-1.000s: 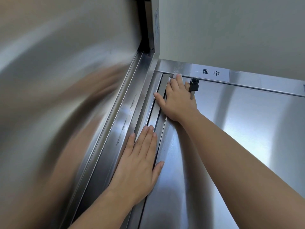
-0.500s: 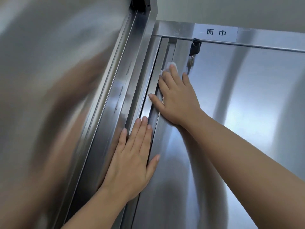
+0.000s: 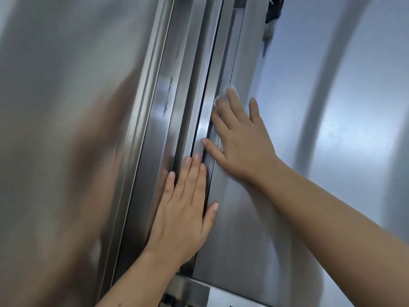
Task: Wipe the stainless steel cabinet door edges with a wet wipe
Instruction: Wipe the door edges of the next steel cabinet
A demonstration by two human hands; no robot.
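The right hand presses the wipe with straight fingers on the door edge; the left hand rests flat, holding nothing.

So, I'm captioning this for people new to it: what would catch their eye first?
Two hands on steel, mid-frame: the right hand presses a white wet wipe against the left edge of the cabinet door, the wipe peeking out above it. Just below, the left hand lies flat over the seam between door and frame. At the top, a dark key hangs on the door.
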